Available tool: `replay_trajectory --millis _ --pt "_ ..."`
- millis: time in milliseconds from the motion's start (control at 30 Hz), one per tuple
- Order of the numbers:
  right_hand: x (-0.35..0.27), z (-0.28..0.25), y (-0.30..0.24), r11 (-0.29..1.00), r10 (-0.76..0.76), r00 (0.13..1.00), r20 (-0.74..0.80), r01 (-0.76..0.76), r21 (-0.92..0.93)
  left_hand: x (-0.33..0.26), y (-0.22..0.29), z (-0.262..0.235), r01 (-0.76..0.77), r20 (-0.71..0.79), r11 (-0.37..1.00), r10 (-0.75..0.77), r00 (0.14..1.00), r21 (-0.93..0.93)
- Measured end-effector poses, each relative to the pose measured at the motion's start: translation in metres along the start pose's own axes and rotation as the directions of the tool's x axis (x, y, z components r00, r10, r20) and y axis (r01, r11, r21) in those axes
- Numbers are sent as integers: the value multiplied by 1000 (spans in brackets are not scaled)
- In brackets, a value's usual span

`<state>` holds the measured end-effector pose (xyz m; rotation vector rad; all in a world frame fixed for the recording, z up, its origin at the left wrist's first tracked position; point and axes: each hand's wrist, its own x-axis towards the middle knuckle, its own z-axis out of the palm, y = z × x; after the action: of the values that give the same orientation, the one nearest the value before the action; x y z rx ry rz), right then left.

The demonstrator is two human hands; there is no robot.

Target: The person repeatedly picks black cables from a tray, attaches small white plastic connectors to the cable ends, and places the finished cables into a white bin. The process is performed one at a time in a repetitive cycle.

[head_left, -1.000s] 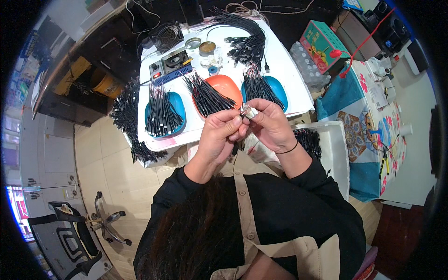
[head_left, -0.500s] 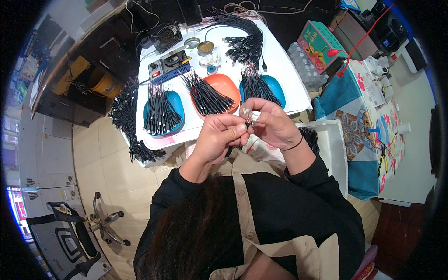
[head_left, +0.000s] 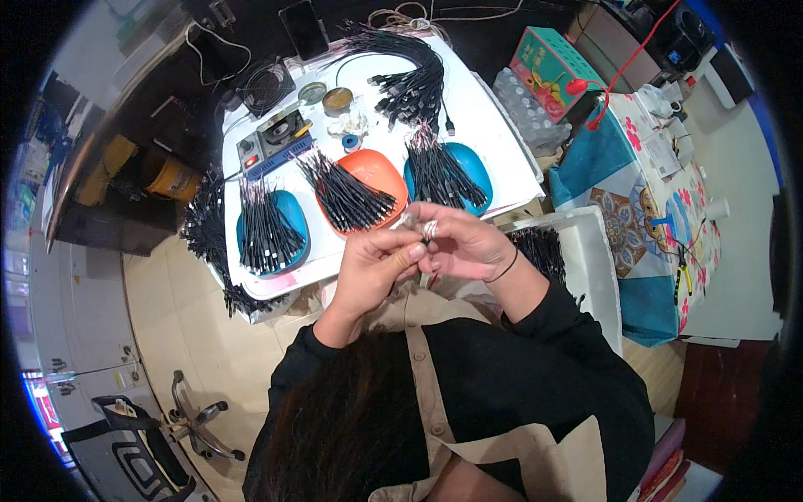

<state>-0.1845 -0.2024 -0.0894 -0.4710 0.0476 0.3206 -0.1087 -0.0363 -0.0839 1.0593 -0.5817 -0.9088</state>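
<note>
My left hand is closed in a pinch on a thin black cable, of which only a short bit shows between the fingers. Close against it, my right hand has its fingertips closed on the same cable's end. White wrapping covers a finger of the right hand. Just beyond the hands, bundles of short black cables lie across a left blue tray, an orange tray and a right blue tray. Their far ends show thin reddish wires; the plug ends point toward me.
Behind the trays stand a small heating device with a red light, a round tin and a blue-rimmed spool. More black cables lie at the table's back. A white foam box holding cables sits at right, beside a cloth-covered table.
The view has shifted, so the table appears further left and slightly lower. My right fingers have turned a little over the cable, and both hands stay together.
</note>
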Motion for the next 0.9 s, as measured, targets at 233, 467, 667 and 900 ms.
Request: replay_trajectory --millis 233,467,667,900 --pt "34 -64 -87 671 -356 915 -190 109 -733 19 -7 -9 -152 -103 988 152 983 7" --pt "124 -187 -216 40 -767 517 -379 -552 -833 22 -13 -15 -122 -199 991 111 974 -48" --pt "145 -192 -223 464 -572 522 -633 -431 -774 16 -12 -20 -60 -258 998 63 964 21" --pt "49 -130 -191 979 -101 770 -630 -34 -199 19 -12 -15 -52 -263 994 25 964 -95"
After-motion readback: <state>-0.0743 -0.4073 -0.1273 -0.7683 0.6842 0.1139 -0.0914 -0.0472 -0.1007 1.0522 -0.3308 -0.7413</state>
